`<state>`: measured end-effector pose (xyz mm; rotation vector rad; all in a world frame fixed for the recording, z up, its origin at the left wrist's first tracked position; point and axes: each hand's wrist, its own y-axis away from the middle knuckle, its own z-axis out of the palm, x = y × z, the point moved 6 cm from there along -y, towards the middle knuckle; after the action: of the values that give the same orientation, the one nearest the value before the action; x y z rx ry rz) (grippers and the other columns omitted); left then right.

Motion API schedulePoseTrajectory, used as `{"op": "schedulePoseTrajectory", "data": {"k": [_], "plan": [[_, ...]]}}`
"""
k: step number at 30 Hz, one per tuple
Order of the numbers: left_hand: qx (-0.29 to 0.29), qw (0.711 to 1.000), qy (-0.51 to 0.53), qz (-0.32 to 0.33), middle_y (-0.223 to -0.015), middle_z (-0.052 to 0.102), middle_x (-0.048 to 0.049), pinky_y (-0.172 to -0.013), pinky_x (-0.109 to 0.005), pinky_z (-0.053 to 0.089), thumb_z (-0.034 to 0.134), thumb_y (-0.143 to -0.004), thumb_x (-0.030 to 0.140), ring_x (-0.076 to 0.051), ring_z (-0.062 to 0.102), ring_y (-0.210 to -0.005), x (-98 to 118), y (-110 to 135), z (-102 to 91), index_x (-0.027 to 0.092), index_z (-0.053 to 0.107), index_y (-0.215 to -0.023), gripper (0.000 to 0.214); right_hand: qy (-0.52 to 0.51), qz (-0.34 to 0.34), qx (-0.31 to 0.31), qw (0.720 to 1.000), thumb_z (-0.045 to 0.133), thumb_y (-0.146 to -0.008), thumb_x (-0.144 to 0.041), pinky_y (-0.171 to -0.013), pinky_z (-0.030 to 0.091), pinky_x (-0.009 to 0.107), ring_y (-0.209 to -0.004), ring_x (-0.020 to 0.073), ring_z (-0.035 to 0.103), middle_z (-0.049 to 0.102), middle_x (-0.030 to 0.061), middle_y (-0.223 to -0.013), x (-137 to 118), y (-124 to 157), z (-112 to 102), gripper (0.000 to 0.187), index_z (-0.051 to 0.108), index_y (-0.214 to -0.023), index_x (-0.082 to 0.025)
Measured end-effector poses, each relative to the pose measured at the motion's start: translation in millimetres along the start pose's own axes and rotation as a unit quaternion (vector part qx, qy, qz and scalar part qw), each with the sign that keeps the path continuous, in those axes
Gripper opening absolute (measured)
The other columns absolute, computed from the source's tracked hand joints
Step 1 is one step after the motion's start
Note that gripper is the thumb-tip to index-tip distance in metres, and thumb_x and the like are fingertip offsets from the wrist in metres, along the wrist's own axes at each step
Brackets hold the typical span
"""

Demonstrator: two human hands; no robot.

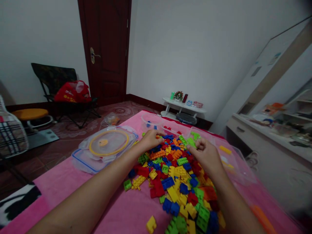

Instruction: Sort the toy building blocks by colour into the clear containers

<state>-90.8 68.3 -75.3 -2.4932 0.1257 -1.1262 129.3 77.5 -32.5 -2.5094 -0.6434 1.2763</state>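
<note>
My right hand (206,153) pinches a green block (191,142) above the block pile (175,182); my left hand (149,140) rests curled on the pile's far edge, grip unclear.

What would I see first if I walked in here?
A big heap of bright plastic blocks in red, yellow, blue and green on the pink cloth in the middle. Both hands are in it: the left hand rests on its far edge, the right hand pinches a green block.
</note>
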Motion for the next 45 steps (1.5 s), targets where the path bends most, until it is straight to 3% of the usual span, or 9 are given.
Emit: {"op": "schedulePoseTrajectory", "data": {"k": [4, 11, 15, 21, 28, 33, 37, 40, 45], "plan": [[-0.047, 0.996, -0.027, 0.069, -0.097, 0.071, -0.005, -0.084, -0.031, 0.045, 0.057, -0.074, 0.024, -0.02, 0.062, -0.09, 26, 9, 17.3, 0.019, 0.072, -0.094, 0.025, -0.024, 0.064, -0.118, 0.991, 0.056, -0.07, -0.034, -0.043, 0.034, 0.023, -0.041, 0.013, 0.048, 0.053, -0.0055, -0.051, 15, -3, 6, 0.033, 0.053, -0.098, -0.017], [-0.106, 0.977, -0.086, 0.163, -0.094, 0.068, -0.0064, -0.078, -0.028, 0.043, 0.064, -0.073, 0.037, -0.02, 0.06, -0.087, 57, 26, 44.3, 0.019, 0.068, -0.103, 0.035, 0.147, -0.044, -0.177, 0.972, 0.058, -0.07, -0.031, -0.055, 0.037, 0.024, -0.064, 0.0158, 0.056, 0.065, 0.0022, -0.072, 9, 12, 21, 0.019, 0.065, -0.082, -0.017], [-0.103, 0.974, -0.11, 0.169, -0.09, 0.068, -0.0047, -0.078, -0.028, 0.041, 0.06, -0.074, 0.026, -0.019, 0.059, -0.085, 55, 28, 51.3, 0.02, 0.068, -0.101, 0.029, 0.185, -0.079, -0.197, 0.959, 0.066, -0.067, -0.033, -0.056, 0.034, 0.024, -0.067, 0.0165, 0.056, 0.065, 0.001, -0.075, 1, 21, 26, 0.02, 0.064, -0.081, -0.02], [-0.091, 0.975, -0.118, 0.166, -0.087, 0.067, -0.0038, -0.077, -0.028, 0.04, 0.058, -0.074, 0.023, -0.019, 0.058, -0.082, 52, 28, 52.9, 0.021, 0.068, -0.097, 0.025, 0.129, -0.086, -0.172, 0.973, 0.067, -0.067, -0.03, -0.054, 0.034, 0.024, -0.063, 0.0149, 0.053, 0.062, -0.0005, -0.069, 1, 20, 22, 0.015, 0.065, -0.078, -0.02], [-0.069, 0.978, -0.117, 0.158, -0.089, 0.066, -0.0048, -0.079, -0.03, 0.04, 0.06, -0.077, 0.031, -0.019, 0.057, -0.085, 49, 29, 55.5, 0.022, 0.069, -0.098, 0.025, -0.106, 0.077, -0.093, 0.987, 0.064, -0.069, -0.045, -0.042, 0.031, 0.021, -0.043, 0.0078, 0.042, 0.047, -0.0055, -0.055, 32, -6, -6, 0.03, 0.055, -0.07, -0.016], [-0.078, 0.977, -0.12, 0.161, -0.089, 0.065, -0.0052, -0.079, -0.03, 0.04, 0.06, -0.078, 0.033, -0.019, 0.056, -0.085, 51, 30, 55.9, 0.021, 0.068, -0.098, 0.025, -0.006, 0.115, 0.032, 0.993, 0.062, -0.07, -0.048, -0.039, 0.03, 0.021, -0.04, 0.0092, 0.044, 0.048, -0.0028, -0.05, 72, -63, -36, 0.035, 0.059, -0.072, -0.013], [-0.077, 0.977, -0.118, 0.158, -0.089, 0.065, -0.0054, -0.08, -0.03, 0.04, 0.059, -0.079, 0.034, -0.019, 0.056, -0.086, 50, 30, 55.8, 0.021, 0.068, -0.099, 0.026, 0.122, 0.107, 0.102, 0.981, 0.064, -0.07, -0.043, -0.049, 0.041, 0.024, -0.049, 0.012, 0.057, 0.067, 0.0112, -0.083, 78, -89, -52, 0.054, 0.058, -0.111, -0.008], [-0.069, 0.978, -0.114, 0.159, -0.089, 0.065, -0.0053, -0.079, -0.03, 0.039, 0.06, -0.077, 0.035, -0.019, 0.056, -0.085, 48, 30, 56.9, 0.02, 0.068, -0.095, 0.025, 0.146, 0.057, 0.057, 0.986, 0.059, -0.074, -0.041, -0.056, 0.045, 0.026, -0.054, 0.0131, 0.061, 0.068, 0.0119, -0.094, 67, -76, -39, 0.044, 0.063, -0.107, -0.011], [-0.06, 0.979, -0.114, 0.159, -0.082, 0.066, -0.004, -0.076, -0.029, 0.04, 0.058, -0.078, 0.038, -0.018, 0.057, -0.08, 50, 31, 57.7, 0.019, 0.068, -0.085, 0.023, 0.115, -0.022, -0.133, 0.984, 0.064, -0.068, -0.028, -0.069, 0.047, 0.028, -0.076, 0.0189, 0.064, 0.071, 0.0063, -0.085, 54, -27, 23, 0.024, 0.071, -0.088, -0.016]]}}
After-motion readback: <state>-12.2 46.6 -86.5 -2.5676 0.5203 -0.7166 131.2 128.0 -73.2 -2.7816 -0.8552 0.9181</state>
